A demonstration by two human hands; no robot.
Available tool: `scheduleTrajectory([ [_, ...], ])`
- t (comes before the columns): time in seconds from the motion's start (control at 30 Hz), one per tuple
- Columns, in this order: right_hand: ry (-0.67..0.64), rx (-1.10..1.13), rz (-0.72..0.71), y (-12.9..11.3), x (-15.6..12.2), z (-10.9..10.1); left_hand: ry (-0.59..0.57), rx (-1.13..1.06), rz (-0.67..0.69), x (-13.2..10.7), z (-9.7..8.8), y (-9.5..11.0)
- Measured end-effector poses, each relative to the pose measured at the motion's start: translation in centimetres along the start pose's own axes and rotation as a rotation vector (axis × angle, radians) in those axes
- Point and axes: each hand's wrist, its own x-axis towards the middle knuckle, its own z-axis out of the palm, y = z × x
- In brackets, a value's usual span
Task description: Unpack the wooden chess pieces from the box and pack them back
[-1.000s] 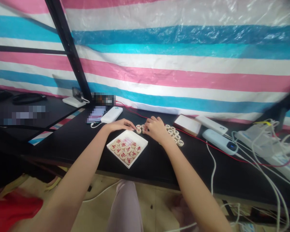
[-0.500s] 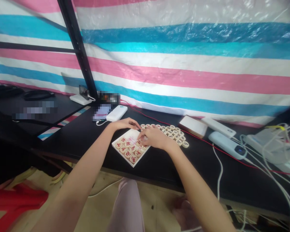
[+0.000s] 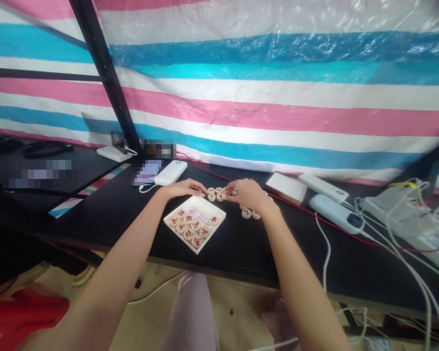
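Observation:
A white square tray (image 3: pixel 215 232) on the black table (image 3: pixel 285 248) holds several round wooden chess pieces with red characters. More round pieces (image 3: pixel 246 213) lie loose on the table behind and to the right of it. My left hand (image 3: pixel 185 187) rests at the tray's far edge, fingers curled down near the loose pieces. My right hand (image 3: pixel 247 192) hovers over the loose pieces with thumb and fingers pinched on one of them (image 3: pixel 226 193).
White power banks (image 3: pixel 170 172) (image 3: pixel 334 213), a white box lid (image 3: pixel 284 187), a phone, and tangled white and red cables (image 3: pixel 406 239) lie on the table. A striped tarp hangs behind. A black post (image 3: pixel 106 78) stands at the left.
My right hand has moved from over the tray back to the loose pieces behind it. The left hand has stayed at the tray's far edge.

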Motion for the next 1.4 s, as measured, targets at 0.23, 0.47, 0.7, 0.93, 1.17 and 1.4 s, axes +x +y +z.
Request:
scheduleTrajectory([
  [0.23, -0.082, -0.167, 0.051, 0.8, 0.2, 0.9, 0.005, -0.004, -0.011, 0.0, 0.0, 0.0],
  [0.47, -0.039, -0.341, 0.065, 0.7, 0.5, 1.8, 0.009, -0.005, -0.012, 0.1, 0.1, 0.0],
  [0.7, -0.119, -0.129, 0.057, 0.0, 0.1, 0.8, 0.009, -0.01, 0.002, 0.1, 0.0, -0.1],
  [0.93, -0.236, 0.191, -0.316, -2.6, -0.7, 0.6, -0.015, -0.064, 0.02, 0.0, 0.2, 0.3],
  [1.17, -0.195, -0.111, -0.298, -4.5, -1.3, 0.4, -0.008, -0.095, 0.005, -0.1, 0.2, 0.2],
  [1.4, -0.144, -0.137, -0.256, -4.9, -1.2, 0.9, -0.003, -0.071, 0.008, 0.0, 0.0, 0.0],
])
